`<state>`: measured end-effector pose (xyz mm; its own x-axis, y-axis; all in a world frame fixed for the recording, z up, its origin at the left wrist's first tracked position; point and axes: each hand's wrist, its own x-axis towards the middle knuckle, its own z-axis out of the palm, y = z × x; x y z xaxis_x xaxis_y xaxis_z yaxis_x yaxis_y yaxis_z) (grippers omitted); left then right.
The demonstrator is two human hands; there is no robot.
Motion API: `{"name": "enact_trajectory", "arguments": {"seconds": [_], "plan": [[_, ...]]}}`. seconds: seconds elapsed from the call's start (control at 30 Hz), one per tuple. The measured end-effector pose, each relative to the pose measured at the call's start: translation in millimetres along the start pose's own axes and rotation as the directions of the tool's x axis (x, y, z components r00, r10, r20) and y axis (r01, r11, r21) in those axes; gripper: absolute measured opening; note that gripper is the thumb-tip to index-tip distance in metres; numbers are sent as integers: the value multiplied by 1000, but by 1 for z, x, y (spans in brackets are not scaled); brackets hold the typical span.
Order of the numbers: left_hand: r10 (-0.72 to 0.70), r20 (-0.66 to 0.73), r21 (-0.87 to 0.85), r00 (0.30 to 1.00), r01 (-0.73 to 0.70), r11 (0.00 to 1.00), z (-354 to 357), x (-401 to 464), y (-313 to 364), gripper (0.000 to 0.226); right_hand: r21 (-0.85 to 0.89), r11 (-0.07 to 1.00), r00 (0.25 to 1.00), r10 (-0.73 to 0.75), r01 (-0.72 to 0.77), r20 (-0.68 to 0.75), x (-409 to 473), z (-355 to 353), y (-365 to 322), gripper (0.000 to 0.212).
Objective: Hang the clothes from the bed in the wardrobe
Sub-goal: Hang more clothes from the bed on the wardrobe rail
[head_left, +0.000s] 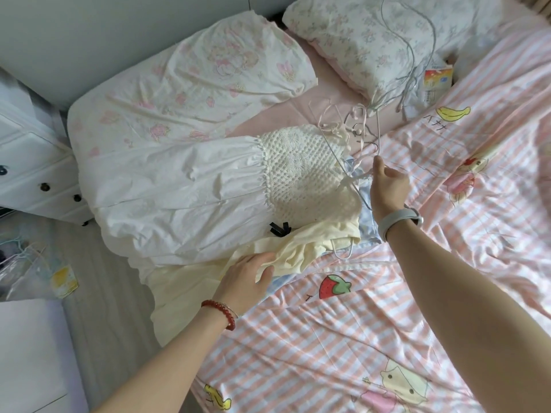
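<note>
A white dress (185,189) with a smocked top lies across the bed on a thin wire hanger (353,177). Under it lie a pale yellow garment (313,245) and a light blue one (368,225), with a white hanger (343,248) poking out. My right hand (387,186) pinches the white dress's straps and its hanger near the top. My left hand (247,278) grips a fold of the yellow garment at the bed's edge. More hangers and ribbons (357,120) lie tangled just beyond the dress.
The pink striped quilt (417,293) covers the right of the bed. Two pillows (208,84) lie at the head, with grey cords (417,40) and a small packet (436,81). A white drawer unit (32,174) stands left; bags lie on the floor (44,272).
</note>
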<state>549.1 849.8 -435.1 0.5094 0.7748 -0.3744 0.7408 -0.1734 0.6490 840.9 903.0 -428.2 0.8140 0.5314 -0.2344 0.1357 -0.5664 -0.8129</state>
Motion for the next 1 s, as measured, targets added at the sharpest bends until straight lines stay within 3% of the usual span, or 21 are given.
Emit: {"name": "enact_trajectory", "arguments": {"seconds": [0.23,0.33,0.43,0.57,0.67,0.77,0.87,1.0], "plan": [[51,-291,-8,955,-55,998,-55,9,29,40,19,921,920,-390,389,43,-55,-21,-27,53],[99,-461,50,882,-86,995,-104,13,49,47,3,839,834,-541,544,112,-76,-39,-36,47],[163,-546,179,822,-75,981,-157,12,68,55,45,758,751,-650,650,113,-100,-59,-47,28],[178,-508,368,843,25,929,-207,1,83,57,89,580,572,-814,810,102,-136,-83,-69,33],[128,-455,391,881,68,918,-230,-18,82,39,63,504,497,-862,861,100,-158,-98,-79,33],[189,-462,368,867,-6,930,-235,-57,77,23,-88,469,477,-869,879,130,-178,-111,-82,20],[205,-559,314,803,-24,949,-221,-109,70,22,-167,497,523,-829,851,199,-201,-120,-86,11],[155,-706,257,691,46,965,-203,-181,58,21,-120,428,442,-829,896,343,-240,-121,-95,26]]}}
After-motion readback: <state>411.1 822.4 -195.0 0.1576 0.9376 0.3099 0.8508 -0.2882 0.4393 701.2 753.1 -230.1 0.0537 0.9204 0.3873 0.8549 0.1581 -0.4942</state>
